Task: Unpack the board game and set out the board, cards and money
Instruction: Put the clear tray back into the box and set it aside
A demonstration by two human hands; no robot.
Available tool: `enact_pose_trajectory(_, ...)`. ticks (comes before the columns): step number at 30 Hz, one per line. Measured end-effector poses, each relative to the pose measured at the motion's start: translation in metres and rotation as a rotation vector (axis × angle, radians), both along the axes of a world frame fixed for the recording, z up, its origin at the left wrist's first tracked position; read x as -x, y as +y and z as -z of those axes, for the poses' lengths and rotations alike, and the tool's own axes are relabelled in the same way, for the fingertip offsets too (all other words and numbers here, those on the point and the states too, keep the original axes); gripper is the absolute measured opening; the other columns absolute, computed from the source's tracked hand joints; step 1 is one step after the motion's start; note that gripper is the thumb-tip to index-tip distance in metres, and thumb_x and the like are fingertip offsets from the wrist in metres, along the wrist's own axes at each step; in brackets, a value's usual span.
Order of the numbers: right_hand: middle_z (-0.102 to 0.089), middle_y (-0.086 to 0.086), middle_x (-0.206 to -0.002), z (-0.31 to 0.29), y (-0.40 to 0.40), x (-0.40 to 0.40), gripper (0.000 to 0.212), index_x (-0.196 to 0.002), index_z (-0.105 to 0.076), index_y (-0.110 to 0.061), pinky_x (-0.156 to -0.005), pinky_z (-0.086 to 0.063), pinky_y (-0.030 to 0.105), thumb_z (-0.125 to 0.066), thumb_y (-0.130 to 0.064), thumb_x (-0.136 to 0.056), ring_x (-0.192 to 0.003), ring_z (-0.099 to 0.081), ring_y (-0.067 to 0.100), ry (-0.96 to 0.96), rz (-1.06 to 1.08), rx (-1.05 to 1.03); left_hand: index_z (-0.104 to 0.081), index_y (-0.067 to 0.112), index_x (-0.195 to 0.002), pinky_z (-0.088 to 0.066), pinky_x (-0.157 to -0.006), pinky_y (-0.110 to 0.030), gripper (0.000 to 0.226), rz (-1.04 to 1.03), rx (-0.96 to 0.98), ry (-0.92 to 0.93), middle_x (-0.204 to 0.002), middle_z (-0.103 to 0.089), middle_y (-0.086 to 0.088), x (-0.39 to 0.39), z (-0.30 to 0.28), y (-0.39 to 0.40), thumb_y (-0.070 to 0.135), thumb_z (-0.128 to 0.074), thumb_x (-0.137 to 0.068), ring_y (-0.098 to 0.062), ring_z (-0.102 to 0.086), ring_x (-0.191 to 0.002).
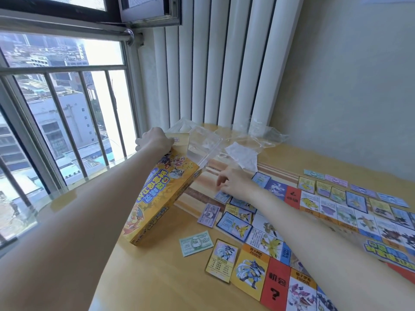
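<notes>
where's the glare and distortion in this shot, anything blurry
Head view: daylight blows out the window panes; wide-angle bends the radiator pipes and stretches both forearms; glare on the clear plastic tray; the board smears toward the right edge.

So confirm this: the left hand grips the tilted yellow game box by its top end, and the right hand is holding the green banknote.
Not quite. In the head view the left hand does grip the tilted yellow game box, but the right hand reaches toward a small blue card; the green banknote lies untouched on the table.
</notes>
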State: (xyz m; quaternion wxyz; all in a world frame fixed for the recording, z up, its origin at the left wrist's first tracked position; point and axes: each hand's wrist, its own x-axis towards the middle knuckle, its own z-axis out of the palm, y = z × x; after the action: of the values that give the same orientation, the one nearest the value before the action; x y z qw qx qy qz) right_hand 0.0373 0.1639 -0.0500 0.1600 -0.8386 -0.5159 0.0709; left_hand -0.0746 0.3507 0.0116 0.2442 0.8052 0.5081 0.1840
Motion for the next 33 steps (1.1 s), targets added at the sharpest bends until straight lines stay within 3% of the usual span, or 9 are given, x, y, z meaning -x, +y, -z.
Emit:
enact_pose_trajectory(3, -0.048, 0.004, -0.120, -0.012, -0.009, 0.014, 0.015, -0.102, -0.065, -0.018, -0.106, -0.025, 0.037, -0.060, -0.022, -0.088, -0.129, -0.031, 0.023, 0.006, -0.138, -0.054, -0.038, 0.011, -0.066, -0.040, -0.091, -0.041, 0.038, 0.000, -0.003, 0.008, -0.115, -0.057, -0.019, 0.000, 0.000, 0.001, 0.034, -0.056, -0.091, -0.037, -0.050, -0.113)
enact_pose_trajectory(7, -0.033, -0.003, -0.134, -0.022, -0.027, 0.054, 0.051, -0.117, -0.054, -0.031, -0.108, -0.018, 0.040, -0.070, -0.053, -0.074, -0.130, -0.020, 0.017, -0.013, -0.421, 0.230, -0.038, 0.012, -0.066, -0.042, -0.094, -0.042, 0.038, 0.009, -0.002, 0.016, -0.116, -0.057, -0.020, -0.002, 0.001, -0.003, 0.035, -0.057, -0.090, -0.037, -0.050, -0.112)
enact_pose_trajectory(11, -0.027, -0.004, -0.127, -0.020, -0.026, 0.067, 0.055, -0.111, -0.048, -0.032, -0.109, -0.019, 0.044, -0.076, -0.052, -0.068, -0.127, -0.021, 0.023, 0.003, -0.455, 0.357, -0.038, 0.013, -0.066, -0.043, -0.095, -0.045, 0.038, 0.024, -0.010, 0.024, -0.116, -0.057, -0.019, -0.003, 0.001, -0.011, 0.035, -0.057, -0.090, -0.037, -0.050, -0.112)
enact_pose_trajectory(18, -0.033, -0.003, -0.116, -0.019, -0.017, 0.067, 0.035, -0.097, -0.060, -0.027, -0.106, -0.024, 0.042, -0.072, -0.049, -0.072, -0.121, -0.023, 0.018, -0.057, -0.488, 0.298, -0.039, 0.015, -0.066, -0.042, -0.095, -0.044, 0.036, 0.042, -0.036, 0.038, -0.117, -0.057, -0.018, 0.006, -0.001, -0.014, 0.036, -0.055, -0.091, -0.037, -0.050, -0.113)
enact_pose_trajectory(22, -0.049, -0.002, -0.103, -0.034, -0.027, 0.055, 0.027, -0.093, -0.063, -0.020, -0.086, -0.039, 0.024, -0.068, -0.043, -0.080, -0.100, -0.045, 0.012, 0.252, -0.338, 0.069, -0.039, 0.013, -0.069, -0.043, -0.096, -0.044, 0.034, 0.030, -0.055, 0.023, -0.115, -0.056, -0.018, 0.013, -0.008, -0.015, 0.035, -0.055, -0.090, -0.037, -0.051, -0.111)
enact_pose_trajectory(24, -0.058, -0.002, -0.100, -0.046, -0.033, 0.046, 0.034, -0.104, -0.062, -0.015, -0.080, -0.046, 0.024, -0.064, -0.041, -0.083, -0.090, -0.055, 0.010, 0.443, -0.158, -0.108, -0.040, 0.012, -0.069, -0.046, -0.092, -0.043, 0.033, 0.027, -0.067, -0.002, -0.114, -0.057, -0.019, 0.017, -0.012, -0.016, 0.033, -0.054, -0.090, -0.037, -0.053, -0.108)
enact_pose_trajectory(28, -0.059, 0.010, -0.108, -0.066, -0.034, 0.039, 0.051, -0.126, -0.042, -0.005, -0.088, -0.052, 0.032, -0.062, -0.032, -0.087, -0.092, -0.061, 0.019, 1.037, 0.105, -0.424, -0.047, 0.008, -0.067, -0.043, -0.069, -0.033, 0.030, 0.068, -0.102, -0.101, -0.098, -0.060, -0.018, 0.023, -0.024, -0.027, 0.027, -0.053, -0.090, -0.030, -0.054, -0.082)
enact_pose_trajectory(30, -0.060, 0.011, -0.098, -0.078, -0.029, 0.046, 0.041, -0.121, -0.043, -0.003, -0.072, -0.055, 0.027, -0.062, -0.020, -0.089, -0.076, -0.064, 0.019, 1.136, 0.136, -0.543, -0.057, 0.005, -0.098, -0.048, -0.077, -0.037, 0.023, 0.099, -0.140, -0.183, -0.110, -0.059, -0.018, 0.027, -0.033, -0.034, 0.026, -0.053, -0.091, -0.032, -0.057, -0.091)
enact_pose_trajectory(33, -0.059, 0.012, -0.085, -0.101, -0.016, 0.056, 0.041, -0.123, -0.043, 0.002, -0.050, -0.052, 0.022, -0.063, -0.007, -0.087, -0.057, -0.059, 0.017, 1.118, 0.254, -0.743, -0.041, 0.019, -0.130, -0.051, -0.083, -0.045, 0.041, 0.133, -0.155, -0.377, -0.120, -0.053, -0.017, 0.035, -0.046, -0.037, 0.015, -0.049, -0.090, -0.036, -0.058, -0.099)
